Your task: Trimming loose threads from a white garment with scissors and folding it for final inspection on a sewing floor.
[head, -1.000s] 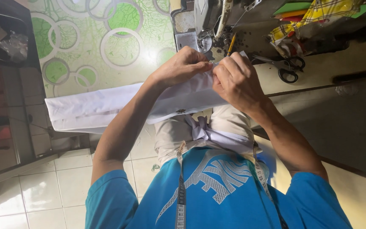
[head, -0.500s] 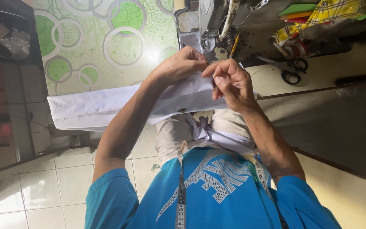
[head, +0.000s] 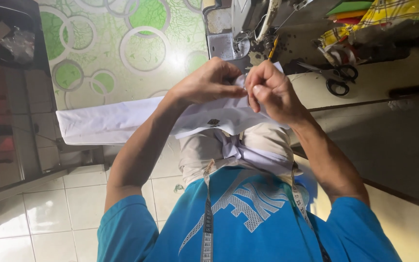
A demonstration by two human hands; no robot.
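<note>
A long white piece of cloth [head: 107, 121] stretches from the left to the middle of the head view. My left hand [head: 204, 82] grips its upper edge from above, fingers curled over the fold. My right hand [head: 273, 92] pinches the same edge right beside it, thumb and fingers closed on the cloth. Both hands meet just below a sewing machine [head: 241, 26]. A small dark mark [head: 213, 122] shows on the cloth under my left wrist.
Black-handled scissors [head: 336, 77] lie on the table to the right of the machine. Colourful checked fabric [head: 379, 14] is piled at the top right. A measuring tape [head: 206, 218] hangs over my blue shirt. A green circle-patterned surface [head: 122, 48] lies behind the cloth, above the white floor tiles [head: 49, 213].
My right hand has turned from lying flat on the cloth to pinching its edge. Both hands have drawn together and nearer to the sewing machine.
</note>
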